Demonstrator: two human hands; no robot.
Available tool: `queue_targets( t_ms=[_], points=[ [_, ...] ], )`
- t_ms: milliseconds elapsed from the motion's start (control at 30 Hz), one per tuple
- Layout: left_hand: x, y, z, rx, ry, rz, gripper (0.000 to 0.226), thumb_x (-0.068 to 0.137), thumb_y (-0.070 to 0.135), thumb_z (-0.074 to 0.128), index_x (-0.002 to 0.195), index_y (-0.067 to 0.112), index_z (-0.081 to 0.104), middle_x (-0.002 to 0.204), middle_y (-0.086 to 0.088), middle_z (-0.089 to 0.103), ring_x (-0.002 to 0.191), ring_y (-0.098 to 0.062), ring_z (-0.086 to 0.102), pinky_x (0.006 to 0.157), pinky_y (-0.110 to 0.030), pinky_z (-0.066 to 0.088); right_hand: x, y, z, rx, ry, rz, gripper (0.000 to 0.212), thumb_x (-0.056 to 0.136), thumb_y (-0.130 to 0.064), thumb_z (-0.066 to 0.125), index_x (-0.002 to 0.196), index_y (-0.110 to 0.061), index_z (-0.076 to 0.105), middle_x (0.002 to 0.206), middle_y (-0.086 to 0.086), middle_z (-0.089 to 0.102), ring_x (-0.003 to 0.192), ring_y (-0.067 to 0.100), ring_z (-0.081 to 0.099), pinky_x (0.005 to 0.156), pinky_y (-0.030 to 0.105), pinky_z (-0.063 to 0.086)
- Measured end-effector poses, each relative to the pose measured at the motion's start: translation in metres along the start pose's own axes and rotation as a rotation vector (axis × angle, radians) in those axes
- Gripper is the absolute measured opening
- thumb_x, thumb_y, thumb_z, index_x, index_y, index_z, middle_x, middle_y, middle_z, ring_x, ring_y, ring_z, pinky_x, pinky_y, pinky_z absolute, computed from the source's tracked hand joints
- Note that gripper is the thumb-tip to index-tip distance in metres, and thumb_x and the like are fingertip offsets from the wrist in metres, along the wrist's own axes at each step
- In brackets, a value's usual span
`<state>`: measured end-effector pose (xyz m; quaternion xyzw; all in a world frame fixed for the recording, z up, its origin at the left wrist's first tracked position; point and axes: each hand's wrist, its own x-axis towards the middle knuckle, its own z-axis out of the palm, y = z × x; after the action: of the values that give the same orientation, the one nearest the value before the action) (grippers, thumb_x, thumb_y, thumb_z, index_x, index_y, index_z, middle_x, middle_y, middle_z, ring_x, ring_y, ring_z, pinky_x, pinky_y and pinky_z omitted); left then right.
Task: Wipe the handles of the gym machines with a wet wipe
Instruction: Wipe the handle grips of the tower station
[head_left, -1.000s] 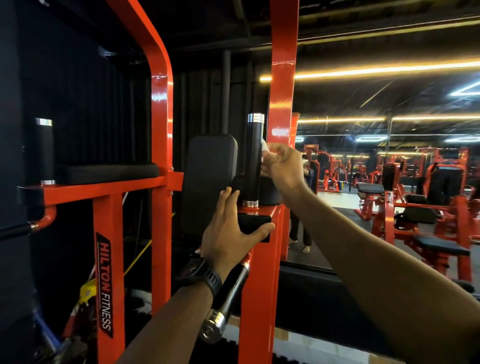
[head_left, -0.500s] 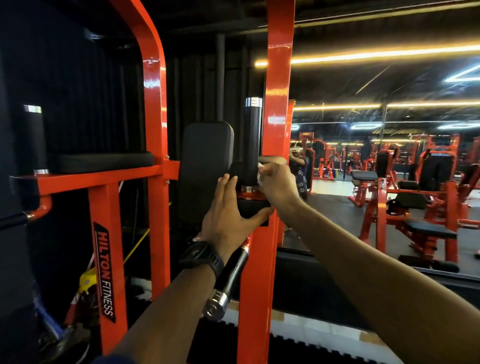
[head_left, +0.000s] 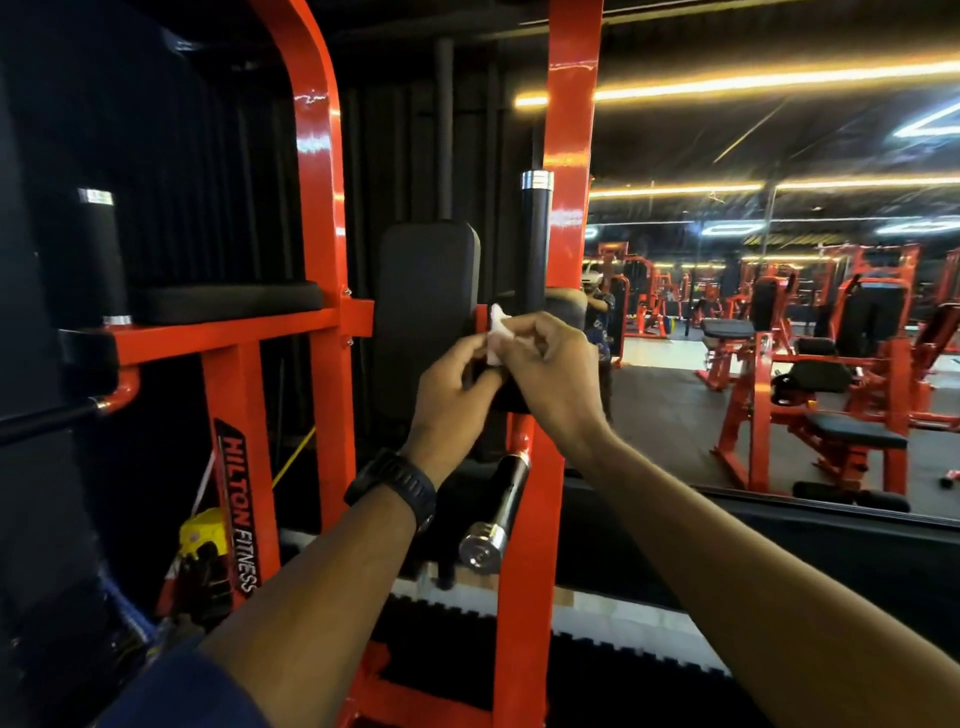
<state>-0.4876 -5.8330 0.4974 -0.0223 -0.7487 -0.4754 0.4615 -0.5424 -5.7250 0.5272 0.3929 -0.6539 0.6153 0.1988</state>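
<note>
A white wet wipe is pinched between my left hand and my right hand, which meet in front of the red machine's right arm pad. Just above them an upright black handle with a chrome cap rises beside the red post. Neither hand touches that handle. A second upright black handle stands at the far left. Below my hands a black angled handle with a chrome end points toward me.
A black back pad sits between the red uprights. On the left there is a black arm pad on a red crossbar. A large mirror on the right reflects more red machines. Yellow and red clutter lies low at the left.
My right hand came down off the upright handle with the wipe. My left hand left the arm pad and rose to meet it; both now pinch the wipe.
</note>
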Motion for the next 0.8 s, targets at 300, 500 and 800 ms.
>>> queue_targets(
  t_ms=[300,500,800],
  points=[
    [-0.024,0.021,-0.082,-0.003,0.208,0.004,0.023,0.097,0.021,0.059,0.116,0.017,0.071,0.092,-0.002,0.074,0.091,-0.017,0.07,0.091,-0.042,0.057,-0.03,-0.032,0.061,0.445,-0.215,0.054,0.025,0.095,-0.008,0.063,0.12,-0.014,0.068,0.102,0.005,0.074,0.092,0.016,0.073,0.078,0.029,0.058],
    [-0.053,0.039,-0.131,0.089,0.394,-0.026,0.024,0.097,0.011,0.056,0.113,0.011,0.073,0.108,-0.004,0.075,0.103,-0.019,0.07,0.094,-0.039,0.055,-0.045,-0.063,0.104,0.576,-0.411,0.171,0.035,0.087,0.0,0.063,0.118,-0.015,0.066,0.085,0.006,0.072,0.08,0.019,0.072,0.075,0.035,0.059],
    [-0.13,0.067,-0.199,0.465,0.706,0.024,0.019,0.101,0.018,0.057,0.097,0.037,0.058,0.094,0.009,0.067,0.082,-0.003,0.061,0.073,-0.023,0.05,-0.104,-0.12,0.165,0.84,-0.569,0.275,0.015,0.095,-0.007,0.063,0.107,0.003,0.065,0.096,0.018,0.073,0.083,0.024,0.072,0.077,0.037,0.061]
  ],
)
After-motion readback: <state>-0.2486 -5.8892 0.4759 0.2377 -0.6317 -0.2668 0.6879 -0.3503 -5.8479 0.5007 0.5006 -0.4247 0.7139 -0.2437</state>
